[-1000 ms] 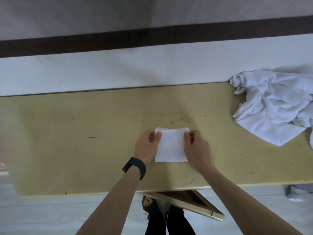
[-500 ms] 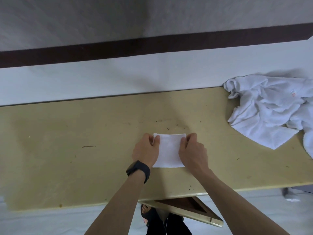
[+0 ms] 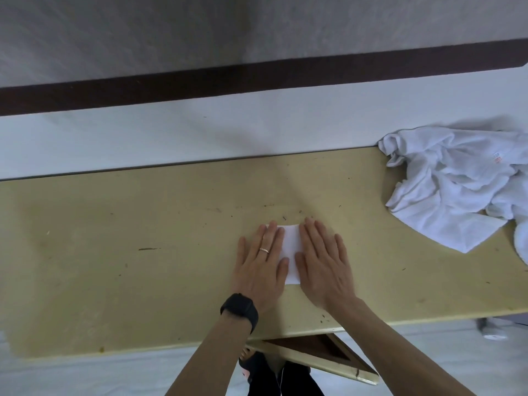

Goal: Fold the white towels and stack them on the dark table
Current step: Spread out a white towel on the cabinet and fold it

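A small folded white towel (image 3: 291,247) lies flat near the middle of the yellowish table (image 3: 143,252). My left hand (image 3: 261,261) lies flat on its left part, fingers straight, a ring on one finger and a black watch on the wrist. My right hand (image 3: 323,261) presses flat on its right part. Only a narrow strip of the towel shows between the two hands. A heap of crumpled white towels (image 3: 463,187) sits at the table's right end.
Beyond the table's far edge runs a white surface (image 3: 200,132), then a dark band (image 3: 257,78) along the wall. A wooden table brace (image 3: 320,352) and my feet show below the near edge.
Both hands pinched the towel's upper corners before. Now they lie flat, palms down, pressing on the folded towel. The camera has tilted slightly.
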A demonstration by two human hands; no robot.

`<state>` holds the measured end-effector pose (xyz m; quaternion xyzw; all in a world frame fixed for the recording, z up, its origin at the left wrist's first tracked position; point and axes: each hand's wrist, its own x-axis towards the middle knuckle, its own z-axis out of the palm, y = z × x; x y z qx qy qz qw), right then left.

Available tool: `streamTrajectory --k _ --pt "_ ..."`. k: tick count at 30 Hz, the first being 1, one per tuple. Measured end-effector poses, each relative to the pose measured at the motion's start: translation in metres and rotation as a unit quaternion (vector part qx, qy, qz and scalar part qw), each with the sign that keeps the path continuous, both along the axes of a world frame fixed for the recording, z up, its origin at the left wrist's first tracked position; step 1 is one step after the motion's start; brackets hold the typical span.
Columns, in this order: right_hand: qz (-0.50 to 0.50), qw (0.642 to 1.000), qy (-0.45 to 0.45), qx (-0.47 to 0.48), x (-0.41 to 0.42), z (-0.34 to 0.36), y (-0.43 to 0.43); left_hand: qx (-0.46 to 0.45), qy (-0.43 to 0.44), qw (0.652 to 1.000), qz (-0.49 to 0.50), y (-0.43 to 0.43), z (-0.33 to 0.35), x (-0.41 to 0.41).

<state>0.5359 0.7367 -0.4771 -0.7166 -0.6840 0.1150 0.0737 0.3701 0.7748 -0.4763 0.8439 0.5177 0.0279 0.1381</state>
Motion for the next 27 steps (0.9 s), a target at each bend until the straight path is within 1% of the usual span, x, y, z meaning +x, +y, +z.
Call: streamTrajectory --k 3,6,8,10,12,14,15,18,21,22,23,25,27 --pt "0.02 0.998 -0.026 -0.049 0.008 -0.008 -0.003 -0.038 0.023 0.999 -0.001 -0.002 -0.008 -0.004" --pt "0.03 0.997 -0.023 -0.063 0.008 -0.007 -0.001 -0.063 0.027 0.998 0.004 -0.003 -0.008 -0.004" --pt "0.012 0.999 0.013 -0.047 0.009 -0.003 -0.002 -0.077 0.008 0.997 0.009 -0.004 -0.003 -0.002" --pt "-0.058 0.995 0.073 -0.017 0.01 0.009 -0.003 -0.088 -0.03 0.993 0.07 -0.004 0.009 0.0" --pt "-0.161 0.98 0.113 -0.003 0.011 0.021 0.001 -0.084 -0.059 0.977 0.187 0.0 0.025 0.006" --pt "-0.245 0.962 0.111 -0.044 0.009 0.032 0.011 -0.114 -0.06 0.946 0.298 0.008 0.038 0.015" --pt "-0.269 0.954 0.106 -0.078 0.007 0.036 0.017 -0.146 -0.054 0.931 0.331 0.013 0.042 0.019" --pt "-0.311 0.927 0.138 -0.16 0.003 0.042 0.033 -0.221 -0.052 0.902 0.367 0.027 0.044 0.029" --pt "-0.359 0.878 0.22 -0.226 0.005 0.043 0.045 -0.277 -0.081 0.862 0.417 0.036 0.04 0.032" --pt "-0.367 0.864 0.243 -0.244 0.007 0.042 0.047 -0.291 -0.082 0.853 0.425 0.039 0.04 0.032" --pt "-0.365 0.857 0.259 -0.256 0.008 0.043 0.048 -0.3 -0.079 0.851 0.423 0.041 0.042 0.032" --pt "-0.347 0.854 0.281 -0.268 0.011 0.044 0.047 -0.314 -0.082 0.854 0.408 0.042 0.047 0.029" --pt "-0.334 0.854 0.303 -0.259 0.013 0.049 0.046 -0.331 -0.131 0.845 0.4 0.041 0.052 0.025"
